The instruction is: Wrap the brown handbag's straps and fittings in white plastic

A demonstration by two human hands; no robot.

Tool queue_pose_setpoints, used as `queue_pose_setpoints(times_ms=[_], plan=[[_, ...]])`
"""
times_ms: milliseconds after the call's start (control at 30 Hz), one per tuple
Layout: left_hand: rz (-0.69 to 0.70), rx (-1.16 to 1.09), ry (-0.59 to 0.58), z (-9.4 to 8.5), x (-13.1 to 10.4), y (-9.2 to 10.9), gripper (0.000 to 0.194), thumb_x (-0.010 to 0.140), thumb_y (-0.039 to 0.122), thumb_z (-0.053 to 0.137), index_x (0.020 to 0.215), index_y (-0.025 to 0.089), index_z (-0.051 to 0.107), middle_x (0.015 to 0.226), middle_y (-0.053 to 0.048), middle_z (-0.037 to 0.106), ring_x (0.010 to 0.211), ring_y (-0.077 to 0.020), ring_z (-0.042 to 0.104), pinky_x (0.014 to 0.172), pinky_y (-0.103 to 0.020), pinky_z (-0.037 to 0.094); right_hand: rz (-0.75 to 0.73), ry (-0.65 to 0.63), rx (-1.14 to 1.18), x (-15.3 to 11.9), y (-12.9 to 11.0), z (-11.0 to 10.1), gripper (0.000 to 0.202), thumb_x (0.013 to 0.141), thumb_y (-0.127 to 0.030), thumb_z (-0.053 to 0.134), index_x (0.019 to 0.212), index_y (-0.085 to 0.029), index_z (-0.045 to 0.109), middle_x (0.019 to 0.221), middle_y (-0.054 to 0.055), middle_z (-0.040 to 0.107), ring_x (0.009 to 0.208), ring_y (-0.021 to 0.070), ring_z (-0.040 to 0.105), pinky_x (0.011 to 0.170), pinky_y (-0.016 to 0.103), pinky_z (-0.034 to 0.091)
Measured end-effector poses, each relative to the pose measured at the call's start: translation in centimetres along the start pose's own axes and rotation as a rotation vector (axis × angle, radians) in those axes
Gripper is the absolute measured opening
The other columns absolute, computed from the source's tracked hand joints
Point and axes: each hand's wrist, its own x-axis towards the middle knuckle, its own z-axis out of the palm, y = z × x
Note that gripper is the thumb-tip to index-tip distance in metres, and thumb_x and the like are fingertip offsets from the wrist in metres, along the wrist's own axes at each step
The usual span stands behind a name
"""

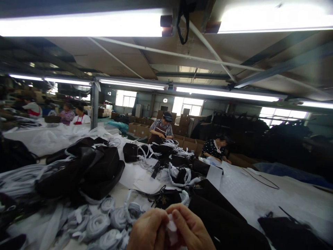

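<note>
My left hand (pixel 148 229) and my right hand (pixel 191 229) meet at the bottom centre, both with fingers pinched on a small piece of thin white material (pixel 171 227). Whether it is paper or plastic I cannot make out. Just beyond my fingers lies a black bag (pixel 169 198) with a wrapped, pale strap. To the right of my hands a larger black bag (pixel 221 211) lies on the table. Rolled pale grey wrapped straps (pixel 97 224) are heaped on the left.
A pile of black bags (pixel 101 166) covers the left of the table. Clear plastic sheeting (pixel 241 184) lies at the right. Across the table, one person (pixel 161 128) handles straps; another person (pixel 214 149) leans in. Lamps (pixel 229 94) hang overhead.
</note>
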Motion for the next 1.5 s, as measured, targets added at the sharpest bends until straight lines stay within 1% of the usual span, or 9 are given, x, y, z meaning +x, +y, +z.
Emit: queue_pose_setpoints(times_ms=[200, 433, 600, 733, 867, 967, 1133, 1300, 1500], plan=[[0.172, 0.098, 0.102, 0.0, 0.9, -0.1, 0.019, 0.096, 0.010, 0.037, 0.089, 0.024, 0.048, 0.071, 0.004, 0.059, 0.061, -0.0116, 0.059, 0.057, -0.021, 0.041, -0.496, -0.013, -0.647, 0.3, -3.0, -0.8, 0.024, 0.096, -0.036, 0.058, 0.081, -0.021, 0.070, 0.083, 0.002, 0.059, 0.077, 0.0135, 0.060, 0.069, 0.022, 0.047], [0.296, 0.106, -0.024, -1.3, 2.7, 1.1, 0.019, 0.085, 0.008, 0.037, 0.075, 0.023, 0.044, 0.059, 0.004, 0.052, 0.049, -0.0111, 0.051, 0.049, -0.020, 0.036, -0.629, 0.135, -0.384, 1.5, -8.1, 0.9, 0.018, 0.087, -0.025, 0.065, 0.070, -0.021, 0.061, 0.082, -0.002, 0.054, 0.072, 0.0118, 0.051, 0.062, 0.021, 0.042], [-0.077, -0.074, -0.190, -2.5, 0.5, 0.3, 0.010, 0.090, 0.028, 0.057, 0.098, 0.025, 0.063, 0.066, 0.001, 0.063, 0.053, -0.0155, 0.057, 0.052, -0.021, 0.043, -0.657, 0.247, -0.265, 2.5, -9.6, 0.7, 0.017, 0.087, -0.027, 0.066, 0.072, -0.021, 0.061, 0.079, -0.002, 0.055, 0.071, 0.0115, 0.049, 0.061, 0.023, 0.041], [-0.319, -0.108, -0.277, -4.3, -2.5, -1.0, 0.065, 0.078, 0.038, 0.074, 0.139, 0.030, 0.053, 0.079, 0.001, 0.070, 0.065, -0.0209, 0.065, 0.062, -0.023, 0.051, -0.722, 0.287, -0.186, 1.9, -10.9, 0.1, 0.013, 0.086, -0.024, 0.068, 0.075, -0.020, 0.063, 0.082, -0.003, 0.056, 0.055, 0.0058, 0.050, 0.048, 0.019, 0.042], [-0.620, -0.253, -0.319, -6.1, -3.7, -1.7, 0.031, 0.089, 0.050, 0.065, 0.094, 0.021, 0.071, 0.076, -0.002, 0.067, 0.070, -0.0200, 0.062, 0.062, -0.023, 0.050, -0.739, 0.279, -0.105, 1.3, -12.3, -1.8, 0.013, 0.086, -0.027, 0.071, 0.076, -0.021, 0.066, 0.080, -0.004, 0.059, 0.063, 0.0085, 0.060, 0.057, 0.021, 0.054], [-0.815, -0.464, -0.080, -7.0, -3.0, -1.0, 0.042, 0.085, 0.059, 0.072, 0.082, 0.017, 0.066, 0.060, 0.002, 0.054, 0.055, -0.0122, 0.047, 0.051, -0.020, 0.039, -0.544, 0.045, -0.152, 0.8, -9.4, -4.7, 0.041, 0.081, -0.036, 0.080, 0.118, -0.025, 0.068, 0.119, 0.003, 0.069, 0.111, 0.0187, 0.066, 0.093, 0.034, 0.056], [-0.765, -0.755, -0.016, -7.2, -1.0, -0.6, 0.046, 0.077, 0.057, 0.082, 0.078, 0.015, 0.063, 0.056, 0.005, 0.046, 0.050, -0.0090, 0.042, 0.049, -0.020, 0.035, 0.156, -0.230, -0.510, 0.0, 4.1, -9.8, 0.160, 0.046, -0.033, 0.099, 0.161, -0.015, -0.011, 0.168, 0.026, 0.014, 0.156, 0.0350, 0.016, 0.126, 0.052, 0.011], [-0.782, -0.717, 0.002, -7.1, -0.8, -2.3, 0.051, 0.067, 0.055, 0.089, 0.069, 0.013, 0.060, 0.054, 0.005, 0.045, 0.048, -0.0078, 0.040, 0.047, -0.020, 0.036, 0.148, -0.107, -0.790, 0.6, 13.0, -9.7, 0.112, 0.032, -0.018, 0.095, 0.137, -0.010, 0.056, 0.152, 0.025, 0.046, 0.143, 0.0448, 0.038, 0.119, 0.050, 0.028], [-0.820, -0.670, 0.182, -10.4, 0.6, -1.8, 0.051, 0.060, 0.052, 0.094, 0.069, 0.014, 0.063, 0.053, 0.006, 0.043, 0.046, -0.0061, 0.036, 0.043, -0.018, 0.035, 0.079, 0.010, -0.654, 0.5, 11.2, -6.3, 0.025, 0.054, -0.020, 0.077, 0.075, -0.018, 0.065, 0.072, -0.003, 0.062, 0.074, 0.0215, 0.057, 0.075, 0.033, 0.043]])
